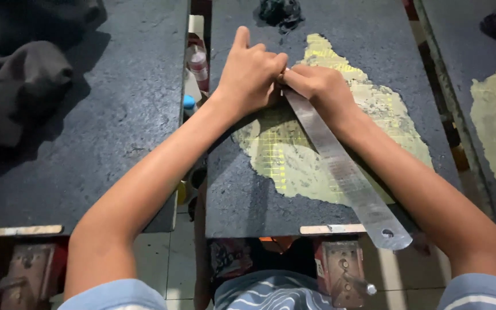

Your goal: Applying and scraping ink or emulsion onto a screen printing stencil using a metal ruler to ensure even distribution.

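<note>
Both hands meet at the top of a steel ruler (345, 172) lying on the worn mat (294, 166): left hand (250, 74) curled tight, right hand (320, 86) pinching the ruler's end.

place: workshop | evidence: dark worn worktop (248, 201) under both hands, its yellow gridded cutting mat (294, 161) showing through | long steel ruler (345, 172) below the hands | second worn bench (116, 115) left of them | metal brackets (340, 270) beneath
</note>
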